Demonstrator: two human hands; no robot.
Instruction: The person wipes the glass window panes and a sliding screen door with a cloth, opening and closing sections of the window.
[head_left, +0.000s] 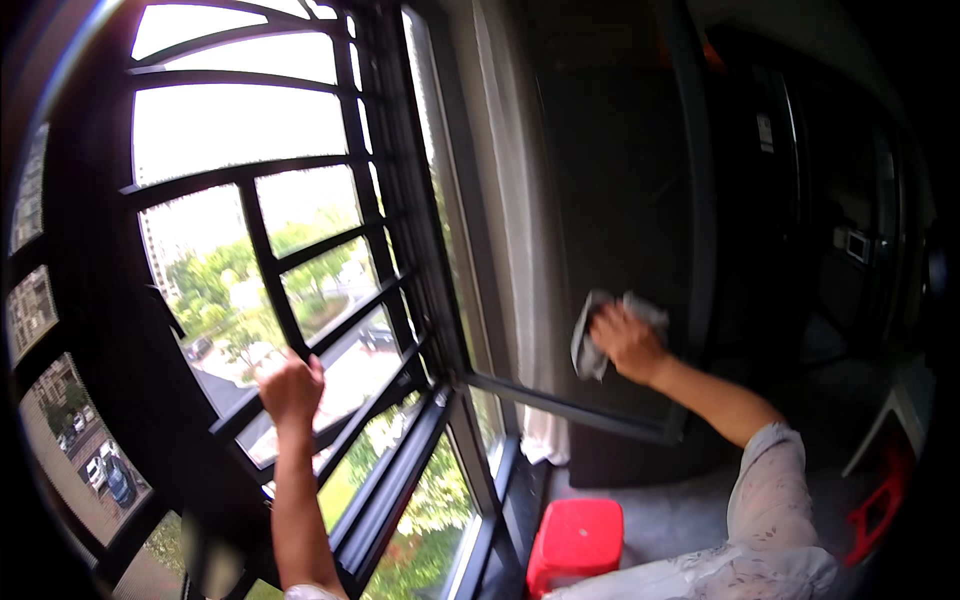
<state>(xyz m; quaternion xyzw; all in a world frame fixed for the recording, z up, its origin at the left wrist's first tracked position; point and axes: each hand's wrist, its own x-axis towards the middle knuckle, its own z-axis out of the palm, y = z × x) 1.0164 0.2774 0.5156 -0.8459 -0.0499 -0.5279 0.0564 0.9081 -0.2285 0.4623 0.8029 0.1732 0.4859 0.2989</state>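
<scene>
My left hand is closed in a fist around a bar of the dark metal window grille, its wrist below and its thumb to the right. On the right, my right hand presses a crumpled grey cloth against the glass of an inward-opened window sash. The cloth bunches out on both sides of the blurred fingers. Part of it is hidden under the palm. The sash's lower rail runs from the window frame towards the lower right, beneath that hand.
A red plastic stool stands on the grey floor below the sash. A pale curtain hangs beside the window. The sliding track edges the opening, with trees and a road far below. Another red object is at lower right.
</scene>
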